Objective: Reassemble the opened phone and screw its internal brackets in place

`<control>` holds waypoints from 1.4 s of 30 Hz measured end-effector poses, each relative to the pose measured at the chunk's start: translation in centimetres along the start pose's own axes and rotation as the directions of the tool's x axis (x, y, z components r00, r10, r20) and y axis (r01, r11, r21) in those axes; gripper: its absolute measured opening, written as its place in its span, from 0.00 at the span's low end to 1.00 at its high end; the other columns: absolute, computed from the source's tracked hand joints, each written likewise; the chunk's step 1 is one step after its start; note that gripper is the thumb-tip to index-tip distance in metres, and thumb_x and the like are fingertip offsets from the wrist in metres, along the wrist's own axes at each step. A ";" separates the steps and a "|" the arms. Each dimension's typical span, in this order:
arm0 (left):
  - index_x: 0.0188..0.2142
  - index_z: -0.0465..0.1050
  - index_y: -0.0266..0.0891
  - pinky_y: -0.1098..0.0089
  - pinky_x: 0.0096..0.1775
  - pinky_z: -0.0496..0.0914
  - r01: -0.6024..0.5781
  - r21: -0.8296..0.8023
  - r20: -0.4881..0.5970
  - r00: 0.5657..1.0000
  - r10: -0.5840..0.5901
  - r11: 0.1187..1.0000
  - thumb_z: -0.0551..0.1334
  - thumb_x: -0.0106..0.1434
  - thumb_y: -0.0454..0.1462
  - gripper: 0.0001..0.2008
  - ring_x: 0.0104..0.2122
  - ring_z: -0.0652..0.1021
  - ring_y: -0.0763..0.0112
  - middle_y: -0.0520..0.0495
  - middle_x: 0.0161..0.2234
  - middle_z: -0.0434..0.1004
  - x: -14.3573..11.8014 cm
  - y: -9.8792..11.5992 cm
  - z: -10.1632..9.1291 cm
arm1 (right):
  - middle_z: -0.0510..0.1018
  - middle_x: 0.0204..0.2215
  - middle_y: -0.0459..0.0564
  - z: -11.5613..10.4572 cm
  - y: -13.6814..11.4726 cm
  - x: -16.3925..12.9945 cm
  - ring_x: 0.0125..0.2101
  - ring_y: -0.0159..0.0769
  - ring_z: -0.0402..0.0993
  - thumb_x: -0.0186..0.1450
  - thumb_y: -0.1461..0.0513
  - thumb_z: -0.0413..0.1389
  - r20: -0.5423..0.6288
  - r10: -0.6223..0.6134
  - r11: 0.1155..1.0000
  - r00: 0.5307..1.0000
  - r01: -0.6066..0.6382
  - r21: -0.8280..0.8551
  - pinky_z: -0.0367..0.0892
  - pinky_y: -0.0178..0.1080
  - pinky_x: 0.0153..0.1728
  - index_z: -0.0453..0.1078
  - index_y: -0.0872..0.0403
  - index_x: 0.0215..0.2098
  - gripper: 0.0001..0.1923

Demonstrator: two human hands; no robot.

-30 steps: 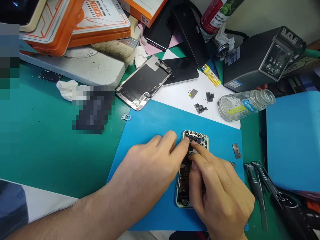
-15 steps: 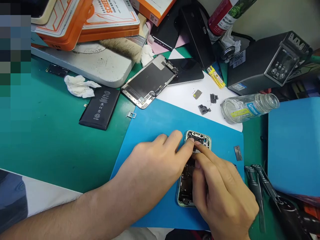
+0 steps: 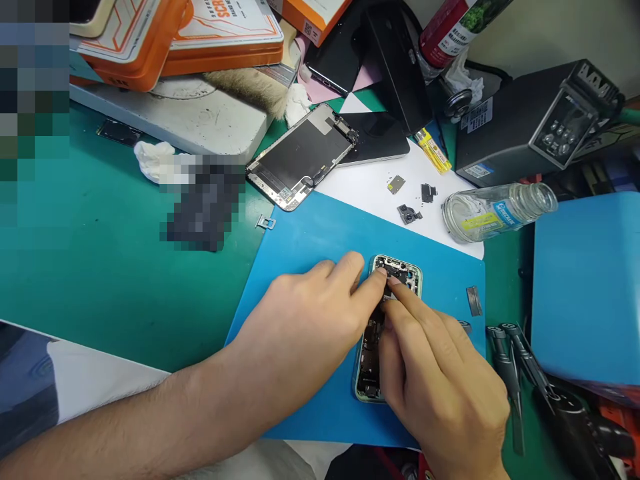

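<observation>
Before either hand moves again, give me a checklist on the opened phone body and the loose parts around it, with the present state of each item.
1. Opened green-framed phone body lies flat on the blue rubber mat: ok.
2. Left hand braces the phone's upper left edge: ok.
3. Right hand has a fingertip on the top of the phone's interior, meeting the left fingertip: ok.
4. Whether a part is pinched between the fingertips: cannot tell, the fingers cover it.
5. Small loose camera module and metal shields sit on the white paper sheet, apart from the hands: ok.
6. Dark metal tweezers lie beside the right hand, off the mat: ok.
</observation>
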State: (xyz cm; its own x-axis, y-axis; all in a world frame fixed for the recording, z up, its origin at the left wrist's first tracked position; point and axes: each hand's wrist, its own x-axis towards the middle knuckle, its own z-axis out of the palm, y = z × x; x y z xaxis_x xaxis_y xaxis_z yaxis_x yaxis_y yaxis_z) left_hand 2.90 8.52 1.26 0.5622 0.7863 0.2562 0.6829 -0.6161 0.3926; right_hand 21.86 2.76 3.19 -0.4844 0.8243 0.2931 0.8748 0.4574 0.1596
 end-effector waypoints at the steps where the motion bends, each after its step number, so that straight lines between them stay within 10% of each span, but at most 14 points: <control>1: 0.62 0.80 0.43 0.63 0.22 0.59 0.001 -0.004 0.004 1.000 -0.001 1.000 0.65 0.76 0.34 0.17 0.31 0.79 0.70 0.53 0.39 0.76 0.0 0.0 0.0 | 0.83 0.58 0.63 -0.1 -0.3 0.1 0.48 0.47 0.84 0.72 0.70 0.61 0.015 -0.004 1.000 1.000 0.004 -0.026 0.76 0.45 0.50 0.75 0.66 0.58 0.16; 11: 0.62 0.80 0.42 0.65 0.21 0.60 0.005 -0.020 0.048 0.999 -0.004 1.000 0.66 0.76 0.34 0.17 0.32 0.81 0.69 0.52 0.40 0.78 0.2 0.1 -0.5 | 0.84 0.57 0.59 -0.8 -0.4 0.1 0.48 0.45 0.84 0.75 0.72 0.51 0.033 -0.043 0.990 0.999 0.047 -0.134 0.73 0.44 0.46 0.76 0.64 0.59 0.19; 42: 0.50 0.81 0.39 0.62 0.17 0.58 0.113 -0.140 -0.024 0.993 -0.118 0.984 0.58 0.75 0.30 0.13 0.24 0.77 0.70 0.52 0.33 0.79 -0.4 0.1 -0.8 | 0.83 0.58 0.60 0.9 0.0 -1.8 0.60 0.40 0.81 0.70 0.75 0.62 -0.108 0.219 0.937 0.970 -0.177 0.302 0.74 0.39 0.62 0.79 0.65 0.53 0.14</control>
State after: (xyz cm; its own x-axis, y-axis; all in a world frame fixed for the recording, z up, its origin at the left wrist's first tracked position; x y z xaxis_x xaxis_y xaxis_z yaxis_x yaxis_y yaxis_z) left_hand 2.37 8.18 1.94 0.4665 0.8543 0.2294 0.6701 -0.5106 0.5388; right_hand 22.73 1.54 1.81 -0.2783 0.8632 0.4213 0.9047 0.3829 -0.1869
